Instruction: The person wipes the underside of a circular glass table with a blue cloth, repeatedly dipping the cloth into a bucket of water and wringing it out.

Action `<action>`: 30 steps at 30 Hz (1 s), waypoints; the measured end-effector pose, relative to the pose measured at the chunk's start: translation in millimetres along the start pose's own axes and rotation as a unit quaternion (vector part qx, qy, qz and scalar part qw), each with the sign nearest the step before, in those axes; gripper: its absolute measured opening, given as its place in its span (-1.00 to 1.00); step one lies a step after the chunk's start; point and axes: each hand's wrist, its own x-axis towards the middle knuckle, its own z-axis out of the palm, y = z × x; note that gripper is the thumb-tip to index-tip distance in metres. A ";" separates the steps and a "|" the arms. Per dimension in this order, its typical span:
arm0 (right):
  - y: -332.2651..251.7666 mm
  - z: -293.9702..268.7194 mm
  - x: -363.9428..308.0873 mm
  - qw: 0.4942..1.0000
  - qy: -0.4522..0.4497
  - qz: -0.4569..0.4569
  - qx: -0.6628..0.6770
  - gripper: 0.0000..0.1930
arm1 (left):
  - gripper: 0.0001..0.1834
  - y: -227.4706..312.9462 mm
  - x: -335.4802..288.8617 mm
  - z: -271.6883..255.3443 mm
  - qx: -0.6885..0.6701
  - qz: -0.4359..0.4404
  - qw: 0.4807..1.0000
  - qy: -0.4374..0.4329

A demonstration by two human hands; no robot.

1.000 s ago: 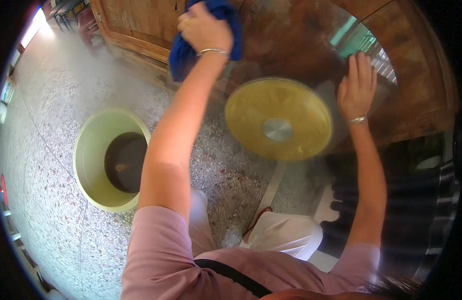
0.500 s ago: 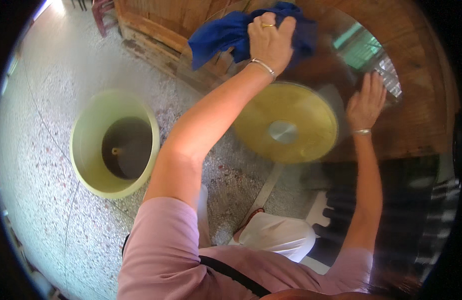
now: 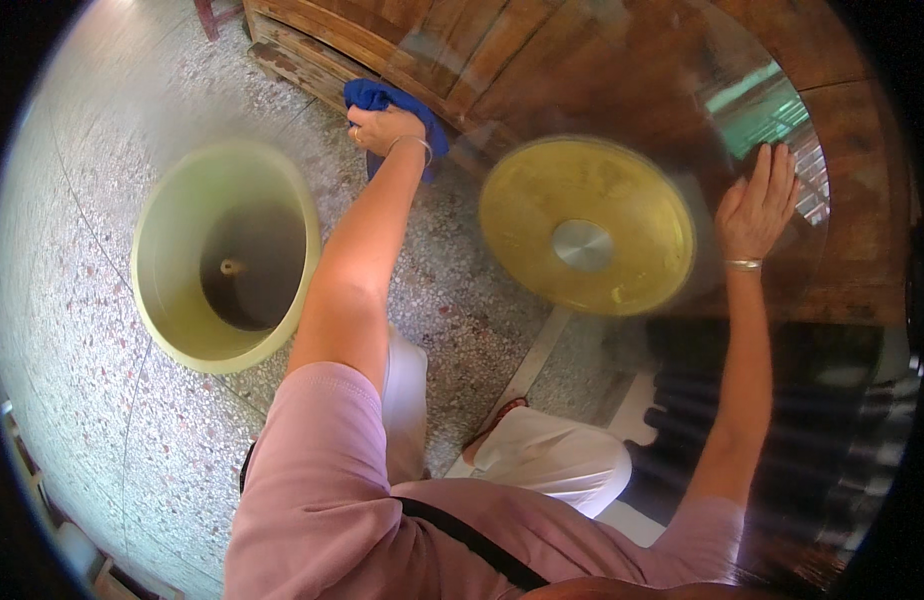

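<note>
A large clear glass disc spreads before me, glare on its right side. Under it shows a round gold plate with a silver centre. My left hand is closed around a bunched blue cloth by the disc's left edge, with part of the cloth hanging below the fingers. Whether the cloth touches the glass there I cannot tell. At the right side of the disc, my right hand lies flat with its fingers stretched out, near the rim.
On the speckled floor to the left stands a pale green bucket, dark at the bottom. Brown wooden furniture lies beneath and beyond the glass. A reddish stool leg shows at the far left. My knee is below the gold plate.
My left hand has swept left and a little nearer with the blue cloth, from the far part of the glass to its left edge. The right hand stays on the glass.
</note>
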 end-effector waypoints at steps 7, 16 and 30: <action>-3.8 -2.0 1.1 1.000 0.004 -0.002 0.005 -0.54 | -0.53 -34.9 10.1 -2.4 0.038 -0.049 0.998 -0.019; 3.6 1.3 -1.1 0.999 0.040 -0.008 0.015 -0.57 | -0.67 -91.5 4.9 -2.4 0.182 -0.134 0.971 -0.080; 2.2 -5.5 -1.8 1.000 0.022 -0.011 -0.003 -0.52 | -0.53 -47.7 -101.2 -21.2 0.270 -0.222 0.892 -0.287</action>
